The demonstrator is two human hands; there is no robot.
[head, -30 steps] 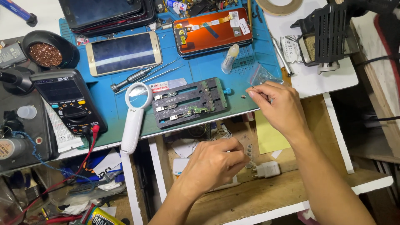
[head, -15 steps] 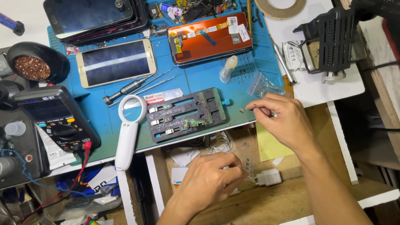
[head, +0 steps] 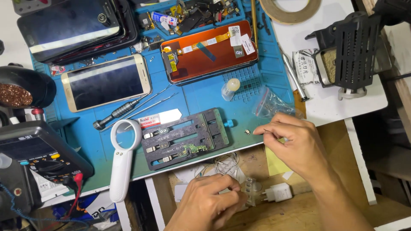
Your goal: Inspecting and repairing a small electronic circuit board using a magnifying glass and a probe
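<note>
Just beside right hand (head: pixel 295 143): clear plastic bag (head: pixel 270 105).

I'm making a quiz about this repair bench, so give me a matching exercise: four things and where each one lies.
Things:
1. magnifying glass
2. orange screen panel
3. tape roll
4. white charger plug

Places:
A. top edge, on the white surface
B. lower wooden shelf, between the hands
C. left of the circuit board holder
D. top middle of the blue mat

Pairs: 1-C, 2-D, 3-A, 4-B
</note>
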